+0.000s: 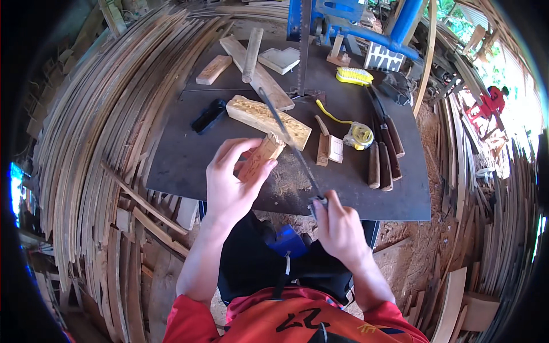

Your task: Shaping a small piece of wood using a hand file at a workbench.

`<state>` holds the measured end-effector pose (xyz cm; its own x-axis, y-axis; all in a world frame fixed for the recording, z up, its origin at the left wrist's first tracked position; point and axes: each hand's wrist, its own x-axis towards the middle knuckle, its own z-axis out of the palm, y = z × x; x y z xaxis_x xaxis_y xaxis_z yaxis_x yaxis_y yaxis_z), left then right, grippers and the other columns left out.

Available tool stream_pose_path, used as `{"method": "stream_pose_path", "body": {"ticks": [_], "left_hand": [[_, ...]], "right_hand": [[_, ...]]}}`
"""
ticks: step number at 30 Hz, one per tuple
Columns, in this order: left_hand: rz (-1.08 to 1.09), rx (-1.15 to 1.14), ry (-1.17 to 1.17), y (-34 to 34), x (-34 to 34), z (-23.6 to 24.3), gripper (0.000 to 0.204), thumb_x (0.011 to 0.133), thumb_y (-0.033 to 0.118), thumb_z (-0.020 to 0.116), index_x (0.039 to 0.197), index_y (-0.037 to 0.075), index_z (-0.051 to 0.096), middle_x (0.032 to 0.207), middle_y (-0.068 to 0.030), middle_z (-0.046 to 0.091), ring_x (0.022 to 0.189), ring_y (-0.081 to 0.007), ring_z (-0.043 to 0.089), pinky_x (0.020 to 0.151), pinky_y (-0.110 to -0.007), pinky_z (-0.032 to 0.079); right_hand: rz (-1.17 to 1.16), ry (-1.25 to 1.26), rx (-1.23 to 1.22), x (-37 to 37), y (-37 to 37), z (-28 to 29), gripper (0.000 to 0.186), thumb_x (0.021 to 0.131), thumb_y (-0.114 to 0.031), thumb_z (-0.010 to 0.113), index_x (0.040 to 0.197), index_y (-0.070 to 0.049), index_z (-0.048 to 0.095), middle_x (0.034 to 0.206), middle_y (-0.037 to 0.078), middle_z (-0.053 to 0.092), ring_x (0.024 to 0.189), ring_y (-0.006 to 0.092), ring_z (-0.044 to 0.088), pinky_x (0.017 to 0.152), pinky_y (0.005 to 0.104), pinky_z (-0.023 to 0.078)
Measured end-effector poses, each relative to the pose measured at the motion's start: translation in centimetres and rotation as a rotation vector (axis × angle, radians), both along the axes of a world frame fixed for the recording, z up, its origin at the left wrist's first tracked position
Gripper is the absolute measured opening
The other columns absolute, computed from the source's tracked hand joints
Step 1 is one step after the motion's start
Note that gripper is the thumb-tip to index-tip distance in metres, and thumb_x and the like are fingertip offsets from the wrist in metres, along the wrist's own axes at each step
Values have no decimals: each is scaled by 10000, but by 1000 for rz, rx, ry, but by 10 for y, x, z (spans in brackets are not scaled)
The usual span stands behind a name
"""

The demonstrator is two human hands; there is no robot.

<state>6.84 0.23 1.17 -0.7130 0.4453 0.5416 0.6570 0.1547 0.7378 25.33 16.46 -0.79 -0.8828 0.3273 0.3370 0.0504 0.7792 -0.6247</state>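
Note:
Above the near part of the dark tabletop (183, 166), my left hand (229, 177) grips a small carved wood block (266, 153), its rough end pointing up and away. My right hand (342, 228) is closed round the handle of a long, thin dark file (297, 151). The file slants away to the left, passing just right of the block's rough end; whether they touch I cannot tell. Beyond them lies a larger wood block (245, 110) with a carved top, partly behind the file. Wood dust (289, 182) is scattered on the tabletop below.
A blue machine (406, 26) with an upright saw blade (305, 54) stands at the back. Rightward lie a yellow tape measure (359, 136), a yellow brush (353, 75) and several wooden-handled tools (393, 137). Wood strips (108, 114) are piled left. A person in red (489, 106) is far right.

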Motion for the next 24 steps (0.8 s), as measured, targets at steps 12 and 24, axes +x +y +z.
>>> {"method": "stream_pose_path", "body": {"ticks": [12, 24], "left_hand": [[102, -5, 458, 15, 0, 14, 446, 806, 67, 932, 1210, 59, 742, 1160, -109, 713, 1008, -301, 767, 829, -407, 627], [106, -70, 521, 17, -4, 26, 411, 788, 69, 925, 1161, 69, 751, 1138, -74, 726, 974, -293, 786, 810, -403, 638]], "right_hand": [[9, 12, -66, 15, 16, 8, 185, 1076, -145, 658, 1060, 11, 563, 635, 220, 637, 615, 463, 675, 538, 521, 507], [-53, 15, 42, 4, 2, 8, 202, 1081, -174, 647, 1038, -7, 544, 598, 198, 627, 554, 439, 655, 506, 523, 508]]}}
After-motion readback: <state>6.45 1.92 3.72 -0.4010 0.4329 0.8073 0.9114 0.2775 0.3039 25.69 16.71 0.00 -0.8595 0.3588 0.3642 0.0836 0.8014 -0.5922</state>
